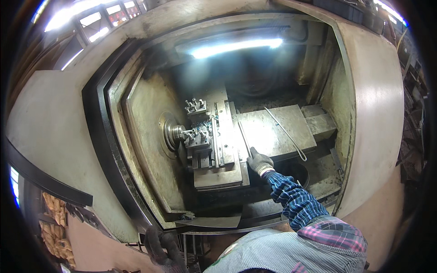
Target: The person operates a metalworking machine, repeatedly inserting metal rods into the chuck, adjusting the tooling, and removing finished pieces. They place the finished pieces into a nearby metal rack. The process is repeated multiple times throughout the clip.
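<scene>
My right hand (260, 163), in a grey knit glove, reaches into a lathe and is closed round the near end of a slim straight metal rod (244, 136). The rod slants up and away over a flat metal cover (273, 132). Right of it on that cover lies a long thin hooked rod (287, 134) with a looped near end. My left hand (161, 250), in a dark glove, is at the machine's lower front edge, its fingers apart and nothing visible in them. Left of the rods stand the spindle chuck (174, 132) and tool holders (197, 138) with bolts on the cross slide (225, 136).
A bright lamp (236, 47) shines at the back of the enclosure. The dark-edged door frame (102, 123) bounds the left, a pale panel (378, 109) the right. Chips lie around the tool holders. Brownish bundled items (55, 230) sit at the lower left.
</scene>
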Available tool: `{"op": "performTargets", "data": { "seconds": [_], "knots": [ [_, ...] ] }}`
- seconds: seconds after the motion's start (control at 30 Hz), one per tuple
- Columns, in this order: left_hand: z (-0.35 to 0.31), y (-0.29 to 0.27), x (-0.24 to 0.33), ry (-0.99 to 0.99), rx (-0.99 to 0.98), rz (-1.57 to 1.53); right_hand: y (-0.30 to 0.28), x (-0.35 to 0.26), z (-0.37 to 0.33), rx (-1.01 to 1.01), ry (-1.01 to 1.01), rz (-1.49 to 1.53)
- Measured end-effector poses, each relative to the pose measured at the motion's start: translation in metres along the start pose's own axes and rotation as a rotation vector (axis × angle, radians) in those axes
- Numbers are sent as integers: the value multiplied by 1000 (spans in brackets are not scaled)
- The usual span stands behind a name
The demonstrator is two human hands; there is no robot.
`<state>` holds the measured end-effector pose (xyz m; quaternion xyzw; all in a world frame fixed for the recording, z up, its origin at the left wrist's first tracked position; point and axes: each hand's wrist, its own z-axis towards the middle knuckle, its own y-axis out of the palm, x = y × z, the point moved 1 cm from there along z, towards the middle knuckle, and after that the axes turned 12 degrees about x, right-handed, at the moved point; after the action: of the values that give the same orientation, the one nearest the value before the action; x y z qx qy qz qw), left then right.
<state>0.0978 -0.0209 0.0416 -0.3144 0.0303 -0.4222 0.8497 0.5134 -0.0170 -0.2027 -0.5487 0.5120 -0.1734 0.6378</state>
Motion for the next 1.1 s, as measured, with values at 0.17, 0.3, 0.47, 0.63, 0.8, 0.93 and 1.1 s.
{"op": "performTargets", "data": {
  "seconds": [0.17,0.3,0.47,0.63,0.8,0.93,1.1],
  "knots": [
    [12,12,5,-137,-34,-85,-13,13,5,-260,146,900],
    [9,17,-7,-167,-33,-158,-60,-18,-20,-262,122,1101],
    [10,34,-20,-179,45,-239,-68,-39,-30,-241,-102,1054],
    [11,31,-35,-99,73,-254,-62,-78,-49,-180,-170,414],
    [16,18,-47,-153,44,-289,-46,-65,-60,-53,-168,294],
    [3,44,-55,-217,30,-384,-65,-64,-74,-151,-129,408],
    [34,104,-7,-99,-198,-512,-70,-61,-64,-188,43,926]
  ]
}}
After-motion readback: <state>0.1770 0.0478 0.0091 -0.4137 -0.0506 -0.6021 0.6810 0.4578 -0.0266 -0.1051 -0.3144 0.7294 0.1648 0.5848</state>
